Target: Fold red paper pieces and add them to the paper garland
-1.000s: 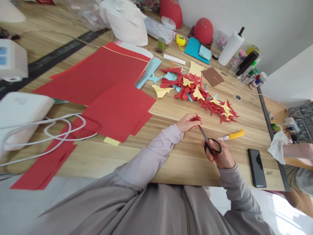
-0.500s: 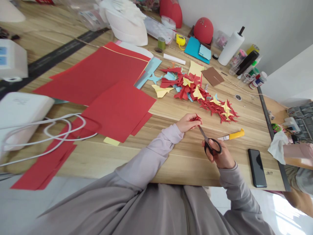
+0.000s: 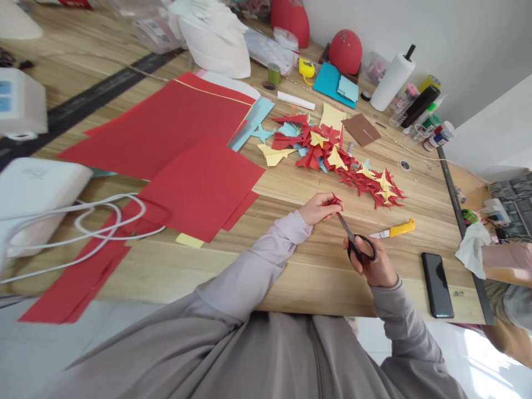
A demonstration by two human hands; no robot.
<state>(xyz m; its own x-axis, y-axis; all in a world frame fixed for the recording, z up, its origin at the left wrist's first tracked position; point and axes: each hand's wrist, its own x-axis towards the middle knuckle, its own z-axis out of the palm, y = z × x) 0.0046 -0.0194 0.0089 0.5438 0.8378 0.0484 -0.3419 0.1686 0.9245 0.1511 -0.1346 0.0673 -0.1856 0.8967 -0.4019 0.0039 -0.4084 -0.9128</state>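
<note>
Between the fingertips of my left hand (image 3: 319, 209) is a small folded piece of red paper (image 3: 336, 199), its pointed ends sticking out. My right hand (image 3: 377, 267) grips black-handled scissors (image 3: 351, 237), with fingers through the loops. The scissor tips reach the red paper at my left fingers; whether the blades are cutting into it I cannot tell. Beyond my hands lies a heap of folded red, yellow and blue paper shapes (image 3: 324, 145), some like small planes or stars. A yellow-handled knife (image 3: 394, 228) rests to the right of the scissors.
Large red paper sheets (image 3: 208, 183) and red strips (image 3: 83, 277) lie to the left, with white cables (image 3: 112, 221) across the strips. A black phone (image 3: 437, 285) lies near the front right edge. Bottles (image 3: 432, 122) stand at the back right. Another person's arm (image 3: 505, 257) shows at far right.
</note>
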